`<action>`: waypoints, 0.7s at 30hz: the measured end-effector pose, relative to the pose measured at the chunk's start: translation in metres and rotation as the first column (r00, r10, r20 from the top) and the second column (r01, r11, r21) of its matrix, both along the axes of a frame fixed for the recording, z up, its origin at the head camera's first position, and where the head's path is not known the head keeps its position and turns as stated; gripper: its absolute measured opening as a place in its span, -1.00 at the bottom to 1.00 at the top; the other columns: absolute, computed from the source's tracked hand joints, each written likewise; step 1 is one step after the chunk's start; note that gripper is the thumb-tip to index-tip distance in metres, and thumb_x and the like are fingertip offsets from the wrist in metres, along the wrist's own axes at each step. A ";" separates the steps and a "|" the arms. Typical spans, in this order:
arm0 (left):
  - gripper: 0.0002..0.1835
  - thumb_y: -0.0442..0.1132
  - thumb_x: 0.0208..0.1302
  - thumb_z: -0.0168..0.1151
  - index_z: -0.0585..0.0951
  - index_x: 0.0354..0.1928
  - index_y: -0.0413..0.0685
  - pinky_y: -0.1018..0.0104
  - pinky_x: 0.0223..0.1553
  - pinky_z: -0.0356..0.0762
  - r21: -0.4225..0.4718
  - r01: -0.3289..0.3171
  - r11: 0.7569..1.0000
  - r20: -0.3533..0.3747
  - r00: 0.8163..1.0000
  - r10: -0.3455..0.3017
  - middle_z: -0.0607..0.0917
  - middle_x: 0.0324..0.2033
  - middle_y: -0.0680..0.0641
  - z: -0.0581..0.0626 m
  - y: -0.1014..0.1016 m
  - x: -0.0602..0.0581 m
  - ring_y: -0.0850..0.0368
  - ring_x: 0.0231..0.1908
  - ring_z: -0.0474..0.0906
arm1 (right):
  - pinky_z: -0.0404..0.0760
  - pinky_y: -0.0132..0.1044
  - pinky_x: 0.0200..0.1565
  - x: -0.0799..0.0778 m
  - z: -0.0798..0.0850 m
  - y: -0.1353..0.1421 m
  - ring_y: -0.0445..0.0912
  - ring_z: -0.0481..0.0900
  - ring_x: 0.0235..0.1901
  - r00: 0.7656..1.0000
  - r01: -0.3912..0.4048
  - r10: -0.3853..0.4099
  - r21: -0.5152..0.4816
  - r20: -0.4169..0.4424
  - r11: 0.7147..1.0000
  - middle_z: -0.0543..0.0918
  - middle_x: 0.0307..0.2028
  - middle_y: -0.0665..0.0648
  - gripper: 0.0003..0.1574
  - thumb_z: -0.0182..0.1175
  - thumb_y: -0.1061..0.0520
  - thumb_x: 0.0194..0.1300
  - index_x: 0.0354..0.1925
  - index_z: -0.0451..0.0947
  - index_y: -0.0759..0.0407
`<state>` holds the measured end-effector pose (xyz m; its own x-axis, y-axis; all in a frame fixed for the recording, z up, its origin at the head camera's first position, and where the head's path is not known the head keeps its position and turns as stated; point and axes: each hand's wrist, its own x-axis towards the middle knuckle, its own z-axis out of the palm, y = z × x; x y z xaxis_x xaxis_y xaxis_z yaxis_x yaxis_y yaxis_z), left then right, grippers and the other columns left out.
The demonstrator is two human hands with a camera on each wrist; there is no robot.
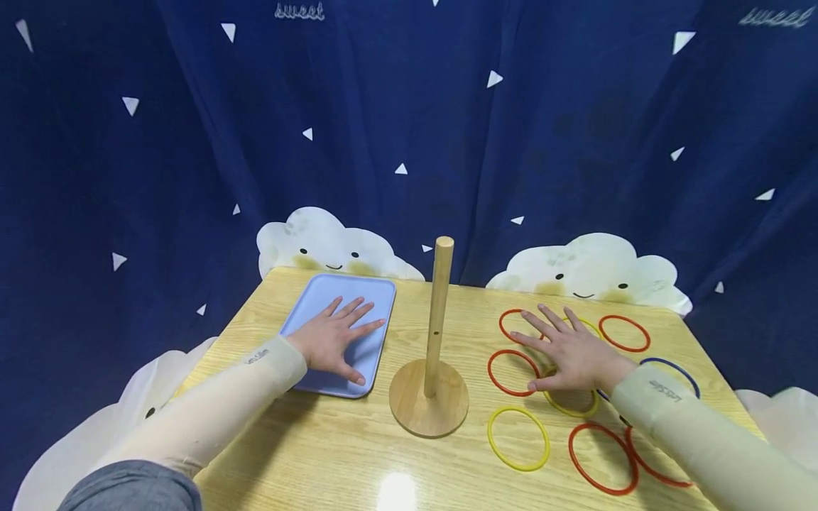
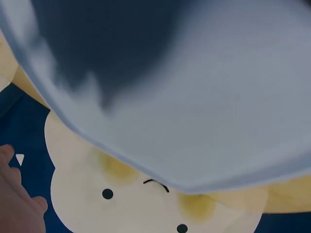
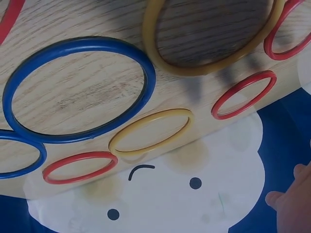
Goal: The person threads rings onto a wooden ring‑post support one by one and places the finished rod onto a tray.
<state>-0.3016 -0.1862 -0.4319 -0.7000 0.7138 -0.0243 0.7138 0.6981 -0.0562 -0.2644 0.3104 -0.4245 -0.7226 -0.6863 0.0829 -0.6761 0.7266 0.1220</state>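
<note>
My left hand (image 1: 335, 341) is held over the light blue tray (image 1: 380, 291), its fingers spread. A dark shadow lies on the tray (image 2: 209, 97) in the left wrist view. With fingers spread as well, my right hand (image 1: 575, 358) is over the plastic rings on the right; it holds nothing and partly hides some of them. Close to its fingertips are a red ring (image 1: 491, 369) and a second red ring (image 1: 500, 328). Beneath the palm a yellow ring (image 1: 571, 413) shows in part. A blue ring (image 3: 150, 80) appears large in the right wrist view.
Between the hands stands an upright wooden peg (image 1: 439, 312) on a round base (image 1: 409, 404), with no ring on it. A yellow ring (image 1: 547, 451) and several red rings lie toward the table's near right. Behind the wooden table (image 1: 332, 454) hangs a dark blue curtain (image 1: 396, 106) with cloud prints.
</note>
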 end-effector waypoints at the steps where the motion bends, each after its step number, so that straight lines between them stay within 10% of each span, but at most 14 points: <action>1: 0.30 0.66 -0.07 0.26 0.14 0.66 0.18 -0.21 0.52 -0.31 0.016 0.005 1.000 -0.005 1.000 -0.005 0.00 0.63 -0.19 -0.002 0.001 0.000 -0.18 0.60 -0.22 | -0.04 0.50 0.37 0.000 0.000 0.001 0.37 -0.01 0.53 1.000 0.000 0.000 -0.011 -0.003 1.000 0.15 0.56 0.30 0.16 0.32 -0.56 0.15 0.53 0.35 -0.06; 9: 0.32 0.64 -0.05 0.28 0.12 0.66 0.11 -0.23 0.52 -0.29 0.052 0.003 0.999 0.005 1.000 -0.003 0.01 0.62 -0.20 -0.015 0.008 0.011 -0.18 0.60 -0.22 | 0.04 0.50 0.33 0.003 -0.005 0.007 0.39 0.02 0.52 1.000 0.029 -0.029 -0.062 0.003 0.998 0.17 0.55 0.33 0.20 0.25 -0.63 0.16 0.53 0.35 0.00; 21: 0.41 0.66 -0.05 0.24 0.08 0.64 -0.17 -0.13 0.54 -0.18 0.061 0.071 0.996 0.010 0.997 -0.072 0.08 0.61 -0.20 -0.021 0.032 0.036 -0.10 0.60 -0.15 | 0.35 0.47 0.19 0.022 0.018 0.027 0.48 0.20 0.41 0.937 0.266 -0.178 -0.284 0.301 0.921 0.19 0.49 0.44 0.12 0.33 -0.33 0.34 0.62 0.12 0.06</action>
